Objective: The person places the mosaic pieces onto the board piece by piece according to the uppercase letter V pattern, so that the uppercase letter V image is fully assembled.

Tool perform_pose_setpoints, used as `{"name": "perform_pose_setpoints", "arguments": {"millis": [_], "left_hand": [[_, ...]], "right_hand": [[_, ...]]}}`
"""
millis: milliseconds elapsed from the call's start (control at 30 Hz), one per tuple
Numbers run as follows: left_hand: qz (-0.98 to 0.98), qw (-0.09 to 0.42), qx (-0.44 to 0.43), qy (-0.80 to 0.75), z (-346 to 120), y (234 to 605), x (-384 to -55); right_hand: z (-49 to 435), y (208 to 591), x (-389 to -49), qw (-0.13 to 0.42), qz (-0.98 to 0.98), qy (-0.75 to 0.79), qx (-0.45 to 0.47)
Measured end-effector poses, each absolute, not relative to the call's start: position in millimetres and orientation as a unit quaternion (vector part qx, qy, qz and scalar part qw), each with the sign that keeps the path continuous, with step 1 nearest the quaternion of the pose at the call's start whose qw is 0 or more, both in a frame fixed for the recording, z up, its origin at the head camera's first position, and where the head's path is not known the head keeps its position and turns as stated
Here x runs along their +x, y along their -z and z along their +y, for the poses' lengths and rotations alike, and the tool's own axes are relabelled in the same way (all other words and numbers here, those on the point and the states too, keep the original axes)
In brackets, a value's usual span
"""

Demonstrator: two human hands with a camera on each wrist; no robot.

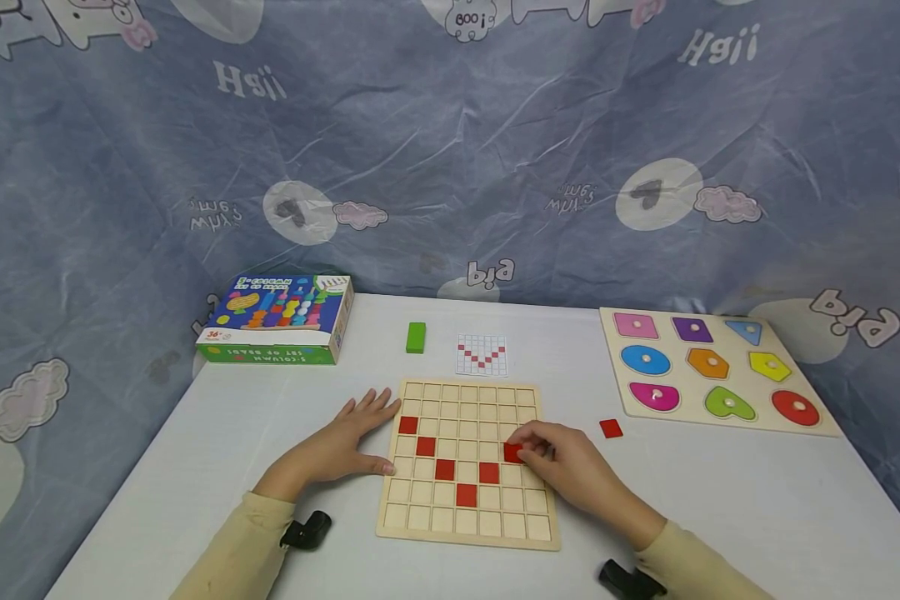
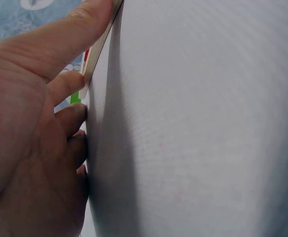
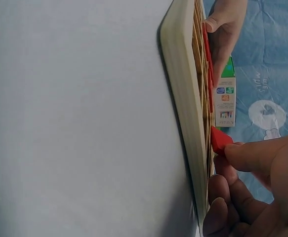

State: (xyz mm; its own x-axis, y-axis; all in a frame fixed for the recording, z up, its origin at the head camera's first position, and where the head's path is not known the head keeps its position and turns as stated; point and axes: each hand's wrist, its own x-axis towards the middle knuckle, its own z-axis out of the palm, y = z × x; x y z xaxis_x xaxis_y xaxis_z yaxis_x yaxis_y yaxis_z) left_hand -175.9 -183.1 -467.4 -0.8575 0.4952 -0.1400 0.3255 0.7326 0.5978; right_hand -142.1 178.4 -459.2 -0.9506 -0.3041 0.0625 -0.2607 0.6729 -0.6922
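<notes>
Right hand (image 1: 570, 467) fingers pinching a square red tile (image 1: 512, 452); left hand (image 1: 345, 442) fingers spread beside wooden grid board (image 1: 468, 533).

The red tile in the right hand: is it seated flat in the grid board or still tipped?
Tipped: the red tile stands proud of the grid board, pinched by the right hand.

Pattern card (image 1: 482, 355) print too small to read; my right fingers (image 1: 534, 451) cover part of red tile (image 1: 512, 453); forearms cut off by frame edge.

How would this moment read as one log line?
right hand: pinches red tile over grid board | left hand: flat, steadying board edge | spare red tile: on table
</notes>
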Motion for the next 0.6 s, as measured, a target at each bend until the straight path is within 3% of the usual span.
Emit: {"name": "perform_pose_setpoints", "arguments": {"millis": [600], "left_hand": [[0.919, 0.15, 0.225, -0.288, -183.3, 468.6, -176.8]], "right_hand": [[176.1, 461.3, -142.7, 0.003, 0.913, 0.364, -0.186]]}}
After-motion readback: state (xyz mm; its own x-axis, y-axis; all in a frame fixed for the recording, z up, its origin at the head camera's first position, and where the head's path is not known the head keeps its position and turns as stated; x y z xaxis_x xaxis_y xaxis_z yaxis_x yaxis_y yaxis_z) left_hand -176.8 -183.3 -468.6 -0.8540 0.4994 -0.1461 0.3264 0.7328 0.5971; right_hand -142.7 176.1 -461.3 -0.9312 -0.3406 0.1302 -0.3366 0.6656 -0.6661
